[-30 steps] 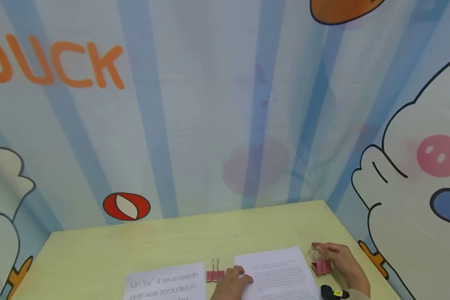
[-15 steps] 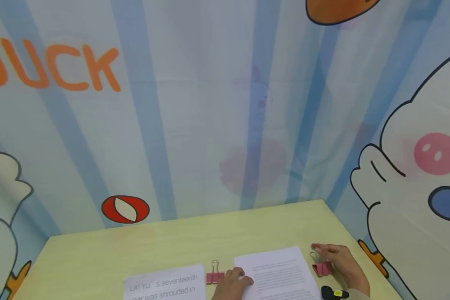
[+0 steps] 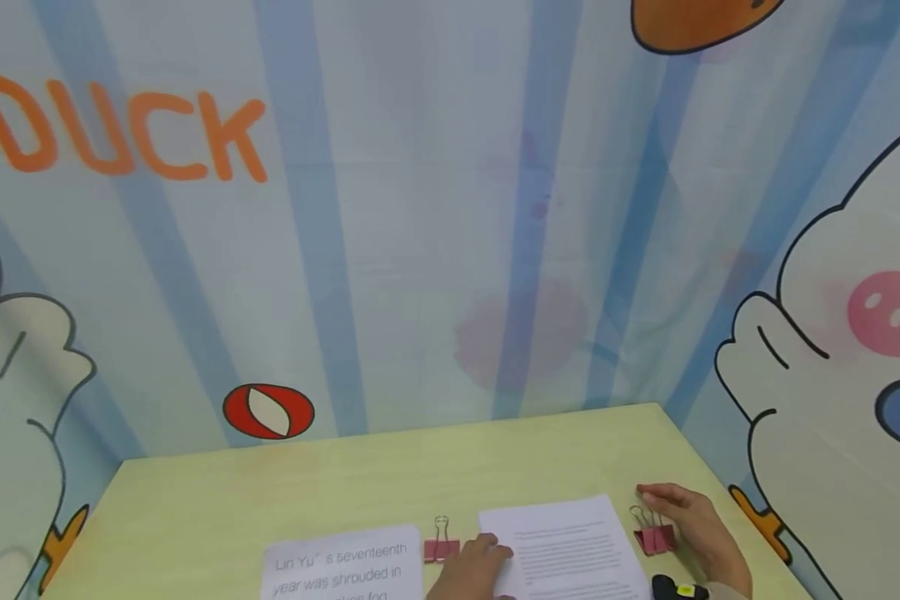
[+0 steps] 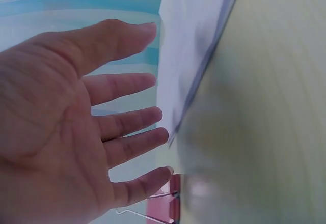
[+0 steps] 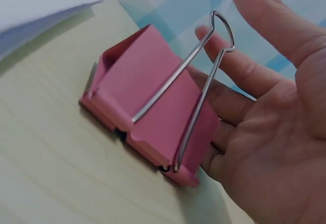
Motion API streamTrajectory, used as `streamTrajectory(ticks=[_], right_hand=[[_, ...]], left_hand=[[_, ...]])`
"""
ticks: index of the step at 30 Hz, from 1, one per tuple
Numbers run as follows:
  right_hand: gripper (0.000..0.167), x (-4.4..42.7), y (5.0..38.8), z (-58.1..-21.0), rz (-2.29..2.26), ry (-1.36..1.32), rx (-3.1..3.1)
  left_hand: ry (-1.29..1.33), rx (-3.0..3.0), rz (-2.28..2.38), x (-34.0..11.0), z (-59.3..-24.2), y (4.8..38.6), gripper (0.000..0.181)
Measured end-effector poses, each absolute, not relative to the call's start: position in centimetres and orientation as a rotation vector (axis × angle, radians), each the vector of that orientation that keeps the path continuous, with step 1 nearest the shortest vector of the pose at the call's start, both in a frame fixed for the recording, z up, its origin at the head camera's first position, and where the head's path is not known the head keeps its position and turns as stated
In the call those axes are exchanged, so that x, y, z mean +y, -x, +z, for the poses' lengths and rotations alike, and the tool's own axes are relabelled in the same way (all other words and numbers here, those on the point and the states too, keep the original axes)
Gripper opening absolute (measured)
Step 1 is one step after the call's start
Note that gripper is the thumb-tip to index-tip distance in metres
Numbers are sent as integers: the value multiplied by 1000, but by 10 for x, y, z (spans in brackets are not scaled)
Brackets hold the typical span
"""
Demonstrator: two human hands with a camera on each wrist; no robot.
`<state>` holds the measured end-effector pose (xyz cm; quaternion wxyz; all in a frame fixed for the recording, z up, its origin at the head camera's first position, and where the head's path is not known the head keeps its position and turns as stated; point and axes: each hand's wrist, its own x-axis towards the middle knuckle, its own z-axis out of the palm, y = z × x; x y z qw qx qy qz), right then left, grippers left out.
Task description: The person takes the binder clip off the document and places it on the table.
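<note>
A stack of printed paper (image 3: 570, 546) lies on the right part of the table. My left hand (image 3: 471, 568) is at its left edge. In the left wrist view the fingers of that hand (image 4: 71, 122) are spread, fingertips near the paper edge (image 4: 186, 46), the thumb apart from them. A pink binder clip (image 3: 656, 539) with wire handles stands right of the stack beside my right hand (image 3: 701, 525). The right wrist view has this clip (image 5: 153, 96) in front of the extended fingers, thumb away from it; whether the fingers touch it I cannot tell.
A second pink binder clip (image 3: 441, 550) stands between the stack and a large-print sheet (image 3: 341, 567) on the left. A black object with a yellow label (image 3: 675, 588) is at the right wrist. A cartoon-printed curtain (image 3: 412, 250) rises behind the pale yellow table (image 3: 307, 492).
The head view has shifted slightly. My left hand's fingers have spread apart at the paper's edge. The right hand stays beside its clip, whose handles show more clearly.
</note>
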<state>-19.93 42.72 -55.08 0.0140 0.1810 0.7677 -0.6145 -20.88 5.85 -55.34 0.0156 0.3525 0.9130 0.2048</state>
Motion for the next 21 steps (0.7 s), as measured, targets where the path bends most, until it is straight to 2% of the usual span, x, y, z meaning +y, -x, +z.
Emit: streamTrajectory(ticks=[4, 8, 11, 16, 21], right_hand=[[54, 428, 200, -548, -1971, -585, 2364], [71, 426, 205, -544, -1894, -597, 2431], [78, 424, 209, -541, -1826, -606, 2481], [75, 407, 213, -527, -1759, -589, 2566], [64, 380, 219, -507, -1644, -483, 2769]], left_hand=[[-1008, 2837, 651, 59, -543, 209, 51], [-903, 2800, 682, 56, -536, 209, 55], [-942, 2806, 669, 51, -535, 209, 58], [-1042, 2756, 723, 42, -533, 209, 68], [-979, 2666, 833, 28, -527, 213, 63]])
